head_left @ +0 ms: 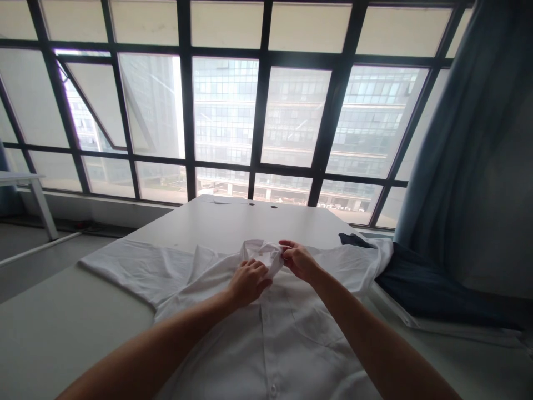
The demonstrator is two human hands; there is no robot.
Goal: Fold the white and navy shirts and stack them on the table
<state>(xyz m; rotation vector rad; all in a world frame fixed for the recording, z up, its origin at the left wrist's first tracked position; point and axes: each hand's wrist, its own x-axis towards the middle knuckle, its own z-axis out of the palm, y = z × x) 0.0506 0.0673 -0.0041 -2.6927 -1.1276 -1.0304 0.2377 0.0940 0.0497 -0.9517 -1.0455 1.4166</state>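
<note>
A white button-up shirt [216, 333] lies spread front side up on the white table, its collar at the far end and its sleeves out to both sides. My left hand [250, 280] is at the left of the collar, fingers curled over the cloth and thumb pointing right. On the collar's right side, my right hand [297, 260] pinches the fabric between thumb and fingers. The collar [264, 253] is raised and crumpled between both hands. Below it the button placket runs down toward me.
Dark folded clothing [437, 294] lies over white cloth on the table's right side. The white table [266, 219] reaches toward large windows [225, 111]. A blue-grey curtain [462, 166] hangs at right, and another white table [25, 179] stands at far left.
</note>
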